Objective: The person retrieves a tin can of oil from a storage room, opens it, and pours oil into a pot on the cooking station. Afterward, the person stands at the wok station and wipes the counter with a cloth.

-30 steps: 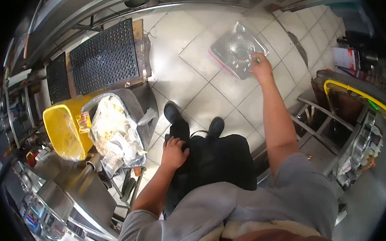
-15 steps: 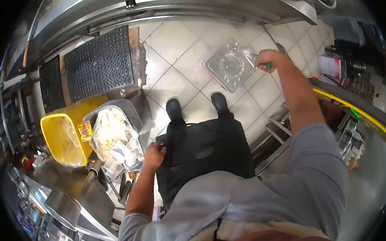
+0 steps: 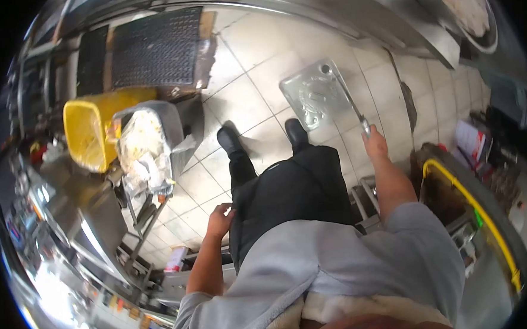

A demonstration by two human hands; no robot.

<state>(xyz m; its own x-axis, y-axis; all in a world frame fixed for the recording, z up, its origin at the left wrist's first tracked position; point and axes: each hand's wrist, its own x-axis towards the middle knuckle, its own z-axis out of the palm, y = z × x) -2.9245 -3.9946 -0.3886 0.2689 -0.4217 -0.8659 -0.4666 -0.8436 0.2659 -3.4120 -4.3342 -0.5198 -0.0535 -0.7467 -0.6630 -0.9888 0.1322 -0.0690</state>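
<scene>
My right hand [image 3: 376, 145] is closed around the near end of a long, thin metal tool [image 3: 349, 102], whose exact kind is unclear. The tool runs along the right edge of a square, silvery metal tin [image 3: 313, 93] with raised lettering, in front of my feet. A small dark round spot shows at the tin's far corner, by the tool's far end. Beside the black apron [image 3: 283, 193] hangs my left hand [image 3: 220, 220], its fingers loosely bent and apart. Nothing is visible in it, and its fingertips are at the apron's edge.
To the left stand a yellow bin [image 3: 83, 138] and a grey bin [image 3: 175, 127] filled with waste. A black rubber mat [image 3: 156, 51] lies beyond them on the tiles. Steel counters border the far side, and a yellow hose [image 3: 474, 198] curves at right.
My right hand has come nearer my body, and the tool now points away from me along the tin. The view has turned and shifted. My left hand stays beside the apron.
</scene>
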